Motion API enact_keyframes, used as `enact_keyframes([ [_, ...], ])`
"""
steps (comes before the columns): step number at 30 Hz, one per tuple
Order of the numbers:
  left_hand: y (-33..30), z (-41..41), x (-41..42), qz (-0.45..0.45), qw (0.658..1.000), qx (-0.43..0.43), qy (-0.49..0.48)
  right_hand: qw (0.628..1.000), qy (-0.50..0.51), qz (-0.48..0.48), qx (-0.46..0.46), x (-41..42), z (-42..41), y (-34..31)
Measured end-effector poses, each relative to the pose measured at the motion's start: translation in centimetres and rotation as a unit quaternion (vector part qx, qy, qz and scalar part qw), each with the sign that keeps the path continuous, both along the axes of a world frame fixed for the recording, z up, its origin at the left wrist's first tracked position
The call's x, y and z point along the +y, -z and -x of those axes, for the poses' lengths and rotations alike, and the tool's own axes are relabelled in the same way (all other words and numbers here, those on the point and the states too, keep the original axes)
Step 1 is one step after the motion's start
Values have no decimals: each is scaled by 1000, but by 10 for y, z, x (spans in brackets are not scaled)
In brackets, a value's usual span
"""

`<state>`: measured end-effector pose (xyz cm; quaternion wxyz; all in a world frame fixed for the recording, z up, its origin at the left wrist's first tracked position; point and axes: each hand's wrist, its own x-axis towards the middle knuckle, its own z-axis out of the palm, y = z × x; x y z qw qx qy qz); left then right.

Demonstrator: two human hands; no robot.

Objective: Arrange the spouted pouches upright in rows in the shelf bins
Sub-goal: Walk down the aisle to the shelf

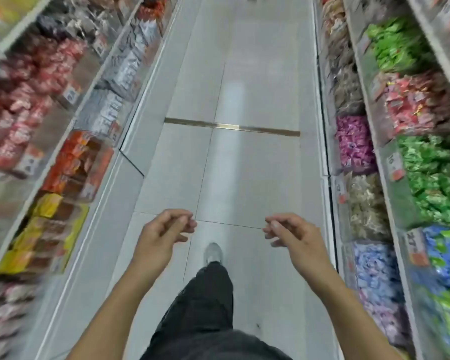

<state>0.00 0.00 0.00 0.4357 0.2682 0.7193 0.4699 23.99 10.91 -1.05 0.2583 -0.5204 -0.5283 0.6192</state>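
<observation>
Hands are hovering empty over the aisle floor (pixel 244 165): I am seeing my left hand (pixel 164 235) and right hand (pixel 294 235) loosely curled, between blurred shelf bins (pixel 369 198).

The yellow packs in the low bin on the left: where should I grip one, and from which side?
Judging from the blurred head view, the yellow packs lie stacked behind a clear bin front, tops showing. Probably pinch an upper edge, coming from above with the left hand, which hangs empty like the right hand.
</observation>
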Motion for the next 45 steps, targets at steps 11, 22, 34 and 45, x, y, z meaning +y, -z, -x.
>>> enact_keyframes([
  [11,19,138,301,1,998,-17,54,999,-14,16,-46,283,138,10],
  [22,32,188,701,25,979,-29,199,986,160,24,-38,613,164,30],
  [34,9,365,1032,29,1000,12,4,999,-45,-14,-6,1067,378,-4],
  [45,-3,491,1467,12,989,0,144,997,68,0,-45,1398,464,-9],
])
